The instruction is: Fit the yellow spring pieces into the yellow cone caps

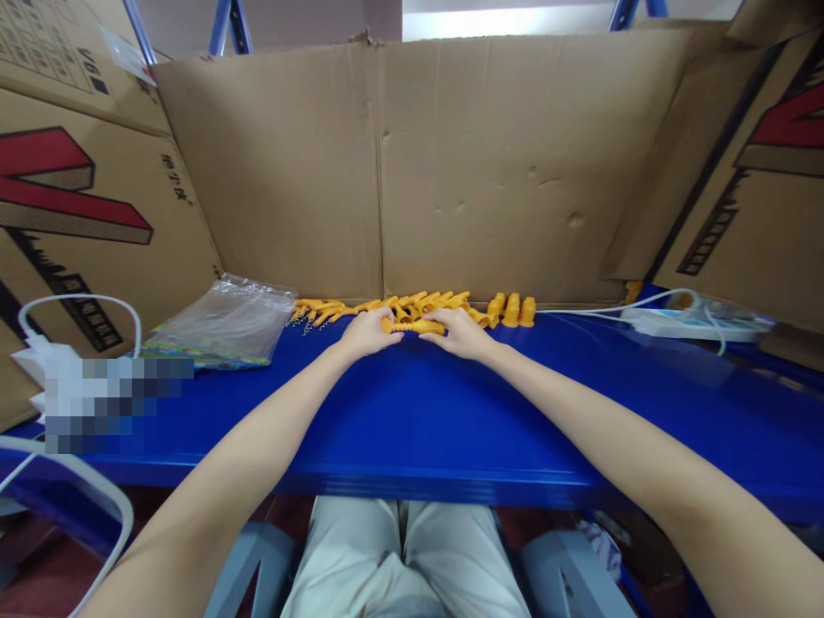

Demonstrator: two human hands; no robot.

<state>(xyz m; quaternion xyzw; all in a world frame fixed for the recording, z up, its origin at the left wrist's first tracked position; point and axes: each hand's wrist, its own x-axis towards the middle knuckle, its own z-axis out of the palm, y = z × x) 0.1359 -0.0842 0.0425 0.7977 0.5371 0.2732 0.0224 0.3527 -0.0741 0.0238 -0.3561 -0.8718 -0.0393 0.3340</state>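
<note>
Between my two hands lies a yellow plastic piece (417,327), held level just above the blue table. Its ribbed, narrow end with a round knob is pinched by my left hand (368,333). The wider end sits in the closed fingers of my right hand (462,333). Right behind my hands is a row of yellow hollow parts (444,300), partly hidden. Left of them lie thin yellow parts with small metal chains (317,313). Several yellow cup-shaped pieces (511,311) stand upright to the right of my right hand.
A stack of clear plastic bags (225,322) lies at the left of the blue table (412,412). Cardboard walls (502,172) enclose the back and sides. A white power strip (695,324) with cables is at the right, and a white device (64,378) at the left.
</note>
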